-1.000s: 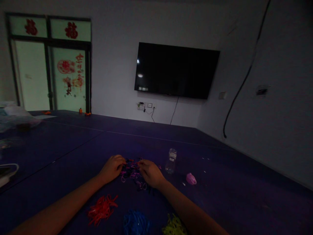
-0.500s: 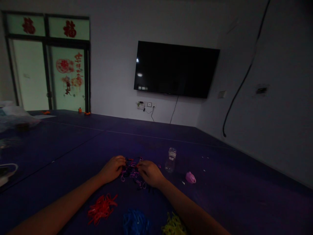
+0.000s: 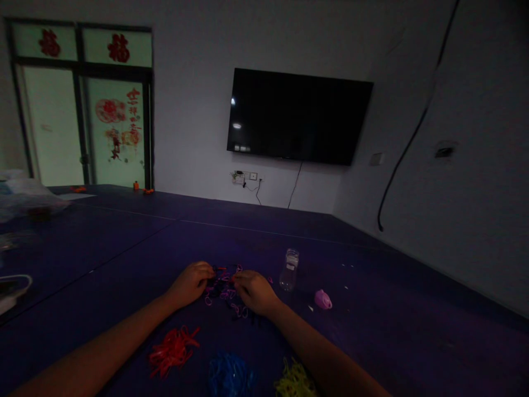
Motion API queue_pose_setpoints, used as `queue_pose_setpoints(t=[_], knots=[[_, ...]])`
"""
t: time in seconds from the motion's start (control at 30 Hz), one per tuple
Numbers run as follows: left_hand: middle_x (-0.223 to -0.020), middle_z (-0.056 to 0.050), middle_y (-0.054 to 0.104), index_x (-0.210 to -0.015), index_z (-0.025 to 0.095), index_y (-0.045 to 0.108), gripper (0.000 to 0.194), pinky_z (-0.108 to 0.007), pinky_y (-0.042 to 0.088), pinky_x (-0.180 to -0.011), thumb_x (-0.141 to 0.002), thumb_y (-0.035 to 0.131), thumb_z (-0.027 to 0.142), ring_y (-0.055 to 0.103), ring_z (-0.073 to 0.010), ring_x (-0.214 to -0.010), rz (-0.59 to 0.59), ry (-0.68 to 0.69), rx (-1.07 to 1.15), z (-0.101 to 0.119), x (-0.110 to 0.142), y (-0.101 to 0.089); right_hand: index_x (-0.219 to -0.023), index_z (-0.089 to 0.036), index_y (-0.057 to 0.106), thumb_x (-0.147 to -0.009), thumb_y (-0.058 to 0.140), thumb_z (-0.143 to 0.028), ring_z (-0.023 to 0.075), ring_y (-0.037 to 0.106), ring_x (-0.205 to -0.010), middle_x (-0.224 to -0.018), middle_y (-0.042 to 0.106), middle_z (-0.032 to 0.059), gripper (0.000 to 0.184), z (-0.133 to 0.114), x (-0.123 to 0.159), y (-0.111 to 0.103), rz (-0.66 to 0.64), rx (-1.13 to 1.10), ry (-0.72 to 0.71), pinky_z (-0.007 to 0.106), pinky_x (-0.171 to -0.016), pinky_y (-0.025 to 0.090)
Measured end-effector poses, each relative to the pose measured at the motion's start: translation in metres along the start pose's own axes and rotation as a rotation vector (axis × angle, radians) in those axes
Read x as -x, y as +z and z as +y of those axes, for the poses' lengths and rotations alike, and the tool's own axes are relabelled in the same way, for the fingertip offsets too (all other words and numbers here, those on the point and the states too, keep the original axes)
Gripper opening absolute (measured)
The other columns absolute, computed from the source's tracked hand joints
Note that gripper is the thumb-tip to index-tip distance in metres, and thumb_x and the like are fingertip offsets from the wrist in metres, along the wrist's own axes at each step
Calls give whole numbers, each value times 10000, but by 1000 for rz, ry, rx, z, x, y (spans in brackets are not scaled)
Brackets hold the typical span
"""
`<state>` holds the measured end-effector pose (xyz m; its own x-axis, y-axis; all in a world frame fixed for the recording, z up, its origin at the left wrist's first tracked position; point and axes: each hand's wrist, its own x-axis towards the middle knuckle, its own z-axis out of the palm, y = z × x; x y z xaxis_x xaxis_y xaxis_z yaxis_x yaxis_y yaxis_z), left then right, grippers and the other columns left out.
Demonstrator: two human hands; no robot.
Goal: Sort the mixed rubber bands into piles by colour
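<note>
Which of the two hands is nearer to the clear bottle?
Right. The right hand is just left of the clear bottle; the left hand is farther left, across the purple loops.

A red 福 point(image 3: 49, 43) can be read on each upper pane point(image 3: 140, 48); the vertical lettering point(image 3: 133, 113) on the door point(image 3: 95, 143) is blurred.

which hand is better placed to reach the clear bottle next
Probably the right hand: the clear bottle is close by on its outer side, while the left hand is farther off, across the mixed bands.
</note>
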<state>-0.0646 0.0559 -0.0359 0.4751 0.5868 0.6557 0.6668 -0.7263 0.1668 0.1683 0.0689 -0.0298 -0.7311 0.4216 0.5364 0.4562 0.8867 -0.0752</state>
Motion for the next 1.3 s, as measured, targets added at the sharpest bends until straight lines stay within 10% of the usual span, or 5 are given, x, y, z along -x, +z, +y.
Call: queue_pose_setpoints(t=[0.8,1.3], knots=[[-796,-55,726,-779,163,703,176,-282,524,-678,-686,665,308,662,-174,-712,22,-525,515,34,-9,5,-1196,-180,511,-903,394,-211,203,528,-1066,-1225,544,97,317,-13,-2,-7,-128,187,-141,360,-899,430],[-772,-56,705,-752,157,684,164,-297,512,-688,-754,576,280,649,-176,-728,176,-509,398,18,-4,0,-1125,-181,586,-868,426,-190,187,556,-1022,-1117,620,79,304,-4,1,-1,-55,70,-63,328,-875,438]])
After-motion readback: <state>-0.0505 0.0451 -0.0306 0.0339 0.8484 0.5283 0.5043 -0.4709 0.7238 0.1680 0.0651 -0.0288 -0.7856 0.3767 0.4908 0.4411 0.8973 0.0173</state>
